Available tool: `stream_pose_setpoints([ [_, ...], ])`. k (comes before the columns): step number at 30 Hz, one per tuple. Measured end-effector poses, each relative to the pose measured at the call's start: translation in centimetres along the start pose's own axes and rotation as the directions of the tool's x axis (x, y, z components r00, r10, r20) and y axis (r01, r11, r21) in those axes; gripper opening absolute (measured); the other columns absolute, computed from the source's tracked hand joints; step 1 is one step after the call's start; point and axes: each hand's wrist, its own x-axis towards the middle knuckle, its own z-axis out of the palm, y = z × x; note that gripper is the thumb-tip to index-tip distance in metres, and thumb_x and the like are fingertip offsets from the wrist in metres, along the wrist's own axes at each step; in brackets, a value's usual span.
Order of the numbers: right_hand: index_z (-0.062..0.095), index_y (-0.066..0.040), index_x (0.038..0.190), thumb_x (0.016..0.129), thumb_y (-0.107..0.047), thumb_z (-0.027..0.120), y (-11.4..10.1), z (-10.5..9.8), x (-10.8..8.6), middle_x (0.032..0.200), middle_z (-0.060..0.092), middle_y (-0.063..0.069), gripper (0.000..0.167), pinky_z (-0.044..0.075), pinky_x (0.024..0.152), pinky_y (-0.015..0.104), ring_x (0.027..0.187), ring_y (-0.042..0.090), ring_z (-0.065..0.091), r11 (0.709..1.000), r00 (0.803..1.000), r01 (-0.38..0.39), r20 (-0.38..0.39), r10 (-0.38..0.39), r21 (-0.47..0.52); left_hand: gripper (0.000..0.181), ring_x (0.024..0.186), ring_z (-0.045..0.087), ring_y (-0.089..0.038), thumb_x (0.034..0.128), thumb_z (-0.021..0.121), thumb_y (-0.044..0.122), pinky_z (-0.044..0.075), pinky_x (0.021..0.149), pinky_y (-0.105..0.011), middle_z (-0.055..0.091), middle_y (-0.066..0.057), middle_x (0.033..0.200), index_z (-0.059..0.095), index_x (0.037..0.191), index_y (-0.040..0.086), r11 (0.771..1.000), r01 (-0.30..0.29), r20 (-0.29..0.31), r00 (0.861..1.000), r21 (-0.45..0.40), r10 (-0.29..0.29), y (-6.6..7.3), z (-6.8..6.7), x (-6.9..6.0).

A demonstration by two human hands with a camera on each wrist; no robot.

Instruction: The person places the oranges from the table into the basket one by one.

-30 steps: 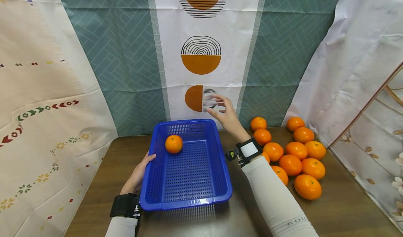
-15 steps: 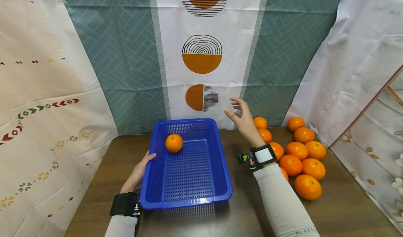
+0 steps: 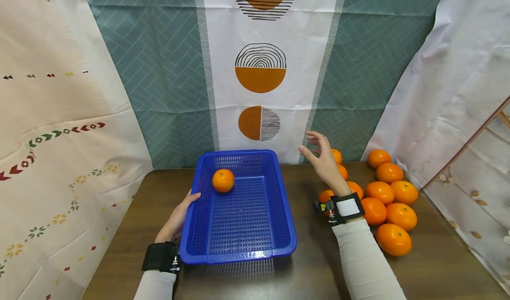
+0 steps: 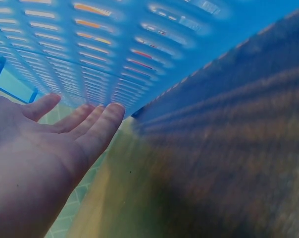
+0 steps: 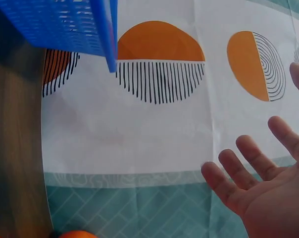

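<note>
A blue plastic basket [image 3: 241, 242] with slotted walls stands on the table. One mandarin orange [image 3: 223, 180] lies inside it, near the far left corner. My left hand [image 3: 180, 216] holds the basket's left side, thumb over the rim. The left wrist view shows the fingers [image 4: 107, 121] of that hand along the slotted outer wall. To the right of the basket, my right hand [image 3: 324, 163] is in the air with nothing in it, fingers spread and slightly bent. Several mandarin oranges [image 3: 380, 193] lie beyond it on the right; its forearm and wrist hide some of them.
The brown wooden table [image 3: 303, 273] runs back to a green and white patterned cloth [image 3: 260, 149]. A cream cloth [image 3: 59, 158] borders the left side, and a pale floral cloth [image 3: 458, 136] hangs at the right. Each wrist wears a black strap with a small camera.
My right hand has moved right, from beside the basket's far right corner toward the group of mandarin oranges, dropping slightly. The left hand keeps its place on the basket. The head view has shifted slightly.
</note>
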Motion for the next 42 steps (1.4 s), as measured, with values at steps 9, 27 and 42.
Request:
stream_pose_setpoints([
  [9, 0.043, -0.004, 0.152, 0.104, -0.018, 0.065, 1.3, -0.7, -1.1, 0.146, 0.040, 0.023, 0.054, 0.031, 0.114, 0.061, 0.138, 0.043, 0.037, 1.000, 1.000, 0.003, -0.017, -0.003, -0.031, 0.065, 0.125, 0.053, -0.039, 0.1132, 0.033, 0.043, 0.054, 0.094, -0.045, 0.025, -0.030, 0.160, -0.002, 0.167, 0.031, 1.000, 0.010, -0.006, 1.000, 0.015, -0.010, -0.1, 0.0, 0.0],
  [27, 0.039, 0.000, 0.154, 0.104, -0.032, 0.067, 2.5, -2.2, -4.5, 0.150, 0.032, 0.033, 0.066, 0.029, 0.114, 0.065, 0.139, 0.049, 0.034, 0.932, 0.979, -0.134, 0.104, 0.178, -0.336, 0.068, 0.126, 0.050, -0.039, 0.1122, 0.036, 0.044, 0.052, 0.095, -0.045, 0.022, -0.026, 0.162, -0.003, 0.167, 0.033, 0.999, 0.036, -0.031, 0.999, 0.010, -0.036, 0.1, 0.1, 0.0],
  [42, 0.044, 0.003, 0.148, 0.097, -0.038, 0.075, 0.6, -2.2, -6.4, 0.143, 0.033, 0.041, 0.072, 0.036, 0.099, 0.071, 0.125, 0.062, 0.036, 0.665, 0.860, -0.267, 0.139, 0.491, -0.698, 0.069, 0.126, 0.050, -0.038, 0.1120, 0.035, 0.046, 0.053, 0.095, -0.044, 0.022, -0.025, 0.163, -0.004, 0.167, 0.032, 0.999, 0.043, -0.024, 0.999, 0.032, -0.042, 0.1, 0.0, -0.1],
])
